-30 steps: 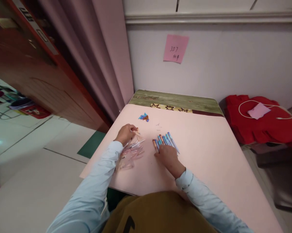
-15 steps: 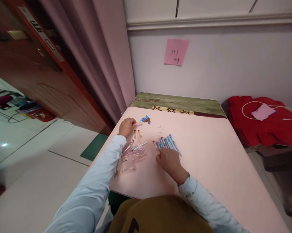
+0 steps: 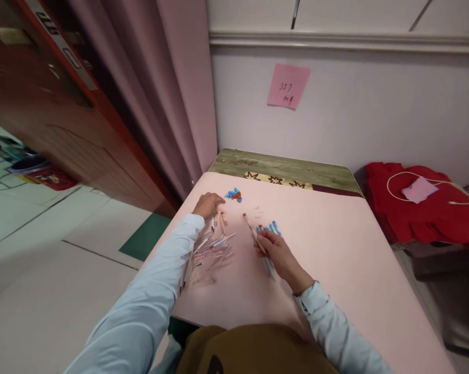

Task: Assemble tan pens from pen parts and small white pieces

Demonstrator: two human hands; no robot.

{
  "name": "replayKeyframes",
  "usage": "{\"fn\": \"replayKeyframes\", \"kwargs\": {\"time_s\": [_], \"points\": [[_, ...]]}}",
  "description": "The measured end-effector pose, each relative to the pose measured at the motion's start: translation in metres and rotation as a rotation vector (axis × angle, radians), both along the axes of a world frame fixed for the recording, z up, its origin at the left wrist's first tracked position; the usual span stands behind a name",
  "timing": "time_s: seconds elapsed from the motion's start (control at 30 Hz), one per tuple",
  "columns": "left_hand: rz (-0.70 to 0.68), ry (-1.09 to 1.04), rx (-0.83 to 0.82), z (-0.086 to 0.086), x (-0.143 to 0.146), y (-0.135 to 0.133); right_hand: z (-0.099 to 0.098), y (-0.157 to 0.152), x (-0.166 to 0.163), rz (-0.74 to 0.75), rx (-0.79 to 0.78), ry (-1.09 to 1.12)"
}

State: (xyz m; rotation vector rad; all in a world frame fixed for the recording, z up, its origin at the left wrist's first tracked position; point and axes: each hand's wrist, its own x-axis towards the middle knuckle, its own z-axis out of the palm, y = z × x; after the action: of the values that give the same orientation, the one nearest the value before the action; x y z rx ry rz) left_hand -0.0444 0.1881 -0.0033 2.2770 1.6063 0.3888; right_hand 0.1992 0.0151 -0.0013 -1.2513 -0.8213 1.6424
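My right hand (image 3: 278,251) is closed round an orange pen (image 3: 250,229) and lifts it off a bunch of blue and orange pens (image 3: 272,229) on the pink table (image 3: 335,249). Far out to the left, my left hand (image 3: 209,203) rests with curled fingers beside a small heap of blue and orange caps (image 3: 233,195). What it holds, if anything, is hidden. A few short orange pieces (image 3: 219,221) lie just below it. Clear pen tubes and wrappers (image 3: 209,254) are scattered along my left forearm.
A green patterned strip (image 3: 284,167) borders the table's far edge against the wall, which bears a pink note (image 3: 287,86). A mauve curtain (image 3: 156,93) and a wooden door (image 3: 55,104) stand at the left. Red cloth (image 3: 421,208) with a white cable lies at the right.
My right hand has picked one orange pen out of the bunch and raised it. My left hand moved away from the clear tubes toward the caps at the far left.
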Motion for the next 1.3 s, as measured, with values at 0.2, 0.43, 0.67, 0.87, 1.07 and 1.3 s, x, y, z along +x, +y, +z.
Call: {"fn": "replayKeyframes", "kwargs": {"time_s": [0.2, 0.43, 0.67, 0.87, 1.07, 1.3], "points": [[0.118, -1.061, -0.377, 0.022, 0.056, -0.078, 0.017, 0.015, -0.023, 0.007, -0.013, 0.369], [0.267, -1.625, -0.786, 0.020, 0.081, -0.127, 0.011, 0.012, -0.025, 0.195, -0.259, 0.707], [0.364, -1.630, -0.708, 0.025, 0.088, -0.129, 0.013, 0.006, -0.021, 0.208, -0.141, 0.523], [0.415, -1.570, -0.556, 0.030, 0.103, -0.129, 0.010, 0.005, -0.023, 0.073, 0.180, -0.016], [0.461, -1.499, -0.352, 0.022, 0.129, -0.117, 0.002, 0.008, -0.018, -0.118, 0.465, -0.937], [0.173, -1.529, -0.821, 0.030, 0.120, -0.124, 0.012, 0.002, 0.003, 0.139, 0.175, 0.080]]}}
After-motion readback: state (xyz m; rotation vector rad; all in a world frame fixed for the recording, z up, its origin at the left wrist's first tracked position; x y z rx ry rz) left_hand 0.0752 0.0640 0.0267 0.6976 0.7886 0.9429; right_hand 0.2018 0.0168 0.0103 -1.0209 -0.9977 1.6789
